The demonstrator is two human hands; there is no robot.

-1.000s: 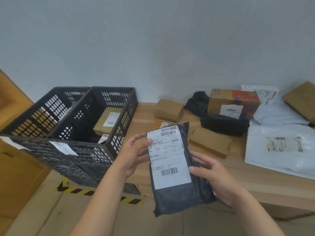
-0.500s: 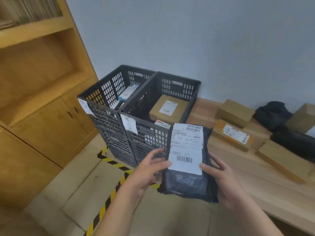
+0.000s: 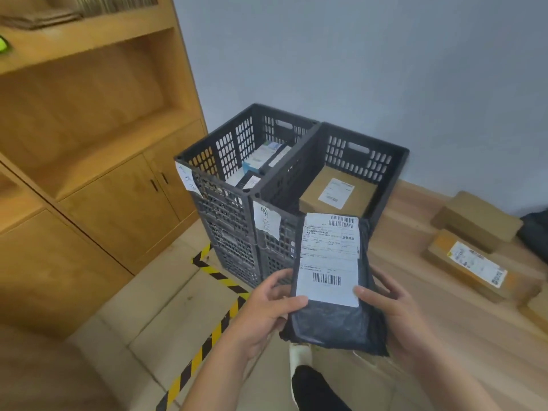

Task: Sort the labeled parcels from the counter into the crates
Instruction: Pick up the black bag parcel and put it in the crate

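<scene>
Black parcel (image 3: 332, 324) has drifted up to the right crate (image 3: 361, 149), top edge now overlapping its near rim. Left hand (image 3: 264, 318) and right hand (image 3: 397, 312) grip its side edges.

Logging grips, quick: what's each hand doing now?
Left hand: grips the white-labelled dark grey plastic mailer bag.
Right hand: grips the same bag.

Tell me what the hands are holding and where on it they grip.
One dark grey poly mailer: the left hand grips its lower left edge, the right hand its lower right edge, thumbs on the front.
</scene>
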